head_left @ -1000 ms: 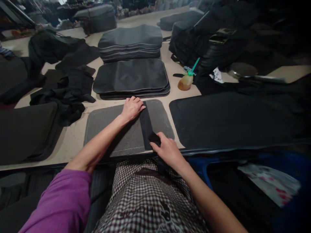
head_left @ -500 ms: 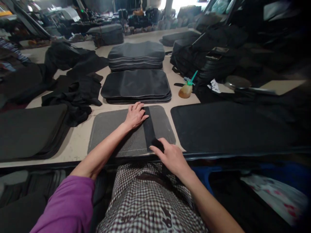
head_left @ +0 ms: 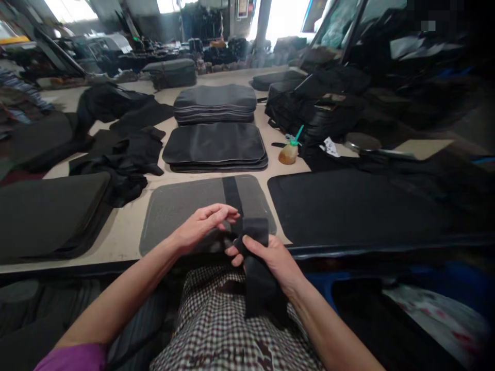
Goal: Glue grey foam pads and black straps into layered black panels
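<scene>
A grey rounded panel [head_left: 181, 201] lies at the table's front edge, with a black strip [head_left: 232, 195] running across it from its far edge. My right hand [head_left: 273, 255] pinches folded black strip material between thumb and fingers at the panel's near edge; a length hangs down in front of the checked apron. Just left of it, my left hand [head_left: 207, 221] hovers over the panel, palm turned inward and fingers slightly bent and apart. Nothing shows in its grasp, though its fingertips are near the strip.
Black panel stacks [head_left: 214, 141] stand behind the grey panel. A dark panel [head_left: 348, 206] lies to the right, a dark stack [head_left: 50, 211] to the left. A glue bottle [head_left: 288, 154] with a green nozzle stands behind, near black bags [head_left: 320, 113]. Black cloth [head_left: 127, 159] lies left.
My left hand has lifted off the strip's far end and come nearer to my right hand. My right hand now holds a folded part of the strip, with more hanging down. The view has tilted up.
</scene>
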### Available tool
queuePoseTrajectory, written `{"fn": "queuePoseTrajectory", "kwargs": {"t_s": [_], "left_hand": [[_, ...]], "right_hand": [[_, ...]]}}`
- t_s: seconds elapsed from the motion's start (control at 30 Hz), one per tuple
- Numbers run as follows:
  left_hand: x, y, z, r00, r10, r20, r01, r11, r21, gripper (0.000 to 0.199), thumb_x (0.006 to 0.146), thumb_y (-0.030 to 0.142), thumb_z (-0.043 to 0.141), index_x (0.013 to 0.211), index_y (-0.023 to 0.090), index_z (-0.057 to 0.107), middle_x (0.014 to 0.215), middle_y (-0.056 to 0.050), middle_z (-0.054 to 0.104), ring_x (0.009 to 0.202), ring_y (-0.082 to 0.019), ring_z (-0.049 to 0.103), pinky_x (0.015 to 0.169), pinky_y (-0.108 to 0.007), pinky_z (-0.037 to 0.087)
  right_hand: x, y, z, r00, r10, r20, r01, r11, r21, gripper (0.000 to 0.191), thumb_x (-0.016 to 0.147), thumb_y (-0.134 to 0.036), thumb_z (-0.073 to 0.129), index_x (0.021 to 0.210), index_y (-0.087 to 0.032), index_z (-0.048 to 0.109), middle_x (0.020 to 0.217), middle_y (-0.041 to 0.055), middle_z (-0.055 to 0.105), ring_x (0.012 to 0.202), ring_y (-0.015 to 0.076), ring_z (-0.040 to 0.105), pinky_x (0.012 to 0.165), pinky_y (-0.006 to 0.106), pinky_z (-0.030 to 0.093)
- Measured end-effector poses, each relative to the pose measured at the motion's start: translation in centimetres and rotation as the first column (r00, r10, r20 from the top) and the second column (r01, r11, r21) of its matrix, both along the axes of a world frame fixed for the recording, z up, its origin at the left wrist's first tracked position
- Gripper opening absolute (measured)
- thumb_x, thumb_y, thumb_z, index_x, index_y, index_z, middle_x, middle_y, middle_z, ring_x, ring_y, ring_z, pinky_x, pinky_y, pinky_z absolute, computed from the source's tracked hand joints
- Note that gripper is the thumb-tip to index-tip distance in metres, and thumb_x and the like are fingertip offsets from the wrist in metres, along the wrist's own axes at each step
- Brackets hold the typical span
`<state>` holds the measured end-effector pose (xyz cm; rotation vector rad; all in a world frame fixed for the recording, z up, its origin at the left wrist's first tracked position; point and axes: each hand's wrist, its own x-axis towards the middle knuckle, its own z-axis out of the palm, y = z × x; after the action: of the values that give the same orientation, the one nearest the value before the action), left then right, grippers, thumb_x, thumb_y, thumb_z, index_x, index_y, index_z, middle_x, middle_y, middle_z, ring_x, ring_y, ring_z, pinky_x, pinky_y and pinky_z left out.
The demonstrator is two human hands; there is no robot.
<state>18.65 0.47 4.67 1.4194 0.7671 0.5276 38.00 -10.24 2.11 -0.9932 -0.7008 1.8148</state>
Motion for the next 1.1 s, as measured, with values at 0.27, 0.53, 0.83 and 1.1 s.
{"fn": "queuePoseTrajectory", "kwargs": {"t_s": [0.27, 0.53, 0.83, 1.1], "left_hand": [[-3.7, -3.4, 0.6, 0.993, 0.082, 0.08, -0.059, 0.965, -0.255, 0.039, 0.083, 0.044, 0.08, 0.109, 0.017, 0.068, 0.084, -0.001, 0.064, 0.062, -0.009, 0.055, 0.065, -0.026, 0.045], [-6.4, -3.6, 0.1, 0.917, 0.385, 0.104, -0.35, 0.901, -0.256, 0.04, 0.078, 0.038, 0.085, 0.105, 0.018, 0.063, 0.092, -0.002, 0.066, 0.052, -0.005, 0.054, 0.053, -0.024, 0.049], [-10.5, -1.9, -1.1, 0.836, 0.548, 0.002, -0.545, 0.833, -0.097, 0.027, 0.082, 0.039, 0.081, 0.084, 0.017, 0.065, 0.079, 0.001, 0.065, 0.067, -0.008, 0.059, 0.064, -0.02, 0.047], [-16.1, 7.4, -3.5, 0.773, 0.623, -0.122, -0.613, 0.782, 0.114, 0.037, 0.078, 0.05, 0.081, 0.085, 0.017, 0.065, 0.066, 0.004, 0.058, 0.056, -0.007, 0.049, 0.051, -0.018, 0.033]], "right_hand": [[-3.7, 2.1, 1.1, 0.987, 0.155, -0.047, -0.154, 0.988, 0.022, 0.043, 0.098, -0.05, 0.066, 0.12, -0.014, 0.073, 0.094, 0.0124, 0.079, 0.075, 0.0175, 0.075, 0.074, 0.026, 0.061], [-7.8, 3.9, 1.1, 0.985, 0.154, 0.074, -0.167, 0.963, 0.212, 0.054, 0.102, -0.053, 0.057, 0.15, -0.028, 0.054, 0.136, 0.0074, 0.067, 0.112, 0.0221, 0.068, 0.099, 0.037, 0.057], [-9.0, 5.1, 0.1, 0.962, 0.263, 0.065, -0.267, 0.962, 0.05, 0.075, 0.103, -0.06, 0.05, 0.165, -0.029, 0.02, 0.118, 0.0097, 0.074, 0.094, 0.0192, 0.073, 0.087, 0.036, 0.058], [-8.1, 3.5, -1.4, 0.853, 0.32, 0.411, -0.357, 0.934, 0.013, 0.068, 0.104, -0.061, 0.041, 0.161, -0.025, 0.034, 0.109, 0.0096, 0.074, 0.084, 0.0223, 0.071, 0.081, 0.04, 0.059]]}}
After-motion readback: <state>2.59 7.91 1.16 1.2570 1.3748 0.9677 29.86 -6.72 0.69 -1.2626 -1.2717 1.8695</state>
